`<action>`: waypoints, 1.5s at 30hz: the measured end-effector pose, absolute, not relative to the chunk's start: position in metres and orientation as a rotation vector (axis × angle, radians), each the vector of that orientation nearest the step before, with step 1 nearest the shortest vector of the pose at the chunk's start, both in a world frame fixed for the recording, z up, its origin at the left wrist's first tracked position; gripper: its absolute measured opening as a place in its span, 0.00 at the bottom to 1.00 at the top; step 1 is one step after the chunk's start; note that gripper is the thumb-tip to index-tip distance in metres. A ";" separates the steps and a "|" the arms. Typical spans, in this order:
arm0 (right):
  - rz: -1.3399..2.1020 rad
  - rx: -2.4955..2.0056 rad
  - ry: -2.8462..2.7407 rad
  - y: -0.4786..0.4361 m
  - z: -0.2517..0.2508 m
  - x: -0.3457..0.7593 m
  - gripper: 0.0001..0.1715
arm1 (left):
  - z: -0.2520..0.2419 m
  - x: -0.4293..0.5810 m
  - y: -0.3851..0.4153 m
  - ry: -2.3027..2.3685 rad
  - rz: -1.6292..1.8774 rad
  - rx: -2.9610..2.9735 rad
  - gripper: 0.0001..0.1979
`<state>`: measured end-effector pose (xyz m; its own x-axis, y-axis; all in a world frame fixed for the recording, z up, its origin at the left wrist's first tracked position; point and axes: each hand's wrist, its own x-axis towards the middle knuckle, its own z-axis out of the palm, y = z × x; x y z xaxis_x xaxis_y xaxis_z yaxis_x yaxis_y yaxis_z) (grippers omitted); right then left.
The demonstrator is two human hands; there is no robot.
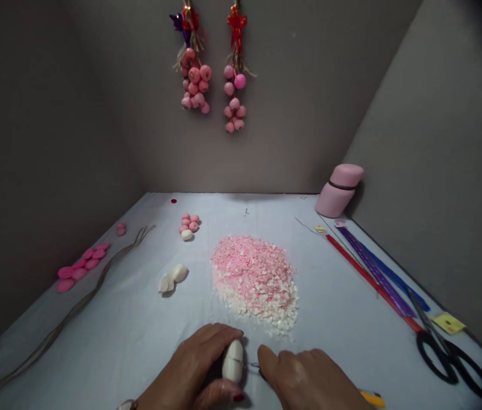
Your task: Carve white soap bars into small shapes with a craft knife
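My left hand [196,367] is closed around a white egg-shaped piece [233,360] with a thin crack line, held upright at the near edge of the table. My right hand [305,378] is closed on a small blade tool with a yellow handle [371,398], its metal tip touching the white piece's right side. Just beyond the hands lies a heap of pink and white shavings [256,279]. Two white shell-like pieces [172,278] lie left of the heap.
A cluster of small pink balls with one white [188,224] sits further back. Flat pink pieces [81,266] and raffia strands [96,285] lie at left. Ribbons [373,273], black scissors [446,350] and a pink container [338,191] are at right. Two pink ball garlands [213,74] hang on the wall.
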<state>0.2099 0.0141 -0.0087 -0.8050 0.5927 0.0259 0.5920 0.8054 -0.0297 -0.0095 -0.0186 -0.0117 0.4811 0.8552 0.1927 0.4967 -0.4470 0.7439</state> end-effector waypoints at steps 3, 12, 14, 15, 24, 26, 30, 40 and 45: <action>0.091 -0.962 -2.960 0.015 -0.010 0.208 0.11 | -0.014 -0.009 -0.017 1.119 0.747 2.067 0.24; 0.185 -1.050 -2.980 0.016 0.006 0.194 0.12 | -0.008 -0.007 -0.016 1.124 0.696 1.922 0.21; 0.217 -1.080 -3.011 0.017 0.010 0.193 0.13 | -0.007 -0.006 -0.018 1.152 0.701 1.911 0.20; 0.228 -1.092 -3.027 0.017 0.011 0.193 0.14 | -0.006 -0.005 -0.018 1.173 0.704 1.912 0.20; 0.298 -1.163 -3.027 0.011 -0.001 0.208 0.19 | -0.003 0.002 -0.020 1.245 0.667 1.925 0.17; 0.325 -1.176 -3.017 0.010 -0.002 0.208 0.21 | -0.003 0.001 -0.020 1.236 0.670 1.920 0.17; 0.408 -1.185 -3.015 0.011 -0.001 0.208 0.23 | -0.003 0.000 -0.020 1.225 0.664 1.918 0.17; 0.402 -1.160 -3.004 0.010 0.000 0.211 0.21 | -0.005 -0.003 -0.020 1.217 0.628 1.957 0.18; 0.390 -1.160 -2.979 0.009 -0.005 0.213 0.21 | -0.006 -0.003 -0.019 1.230 0.636 1.978 0.19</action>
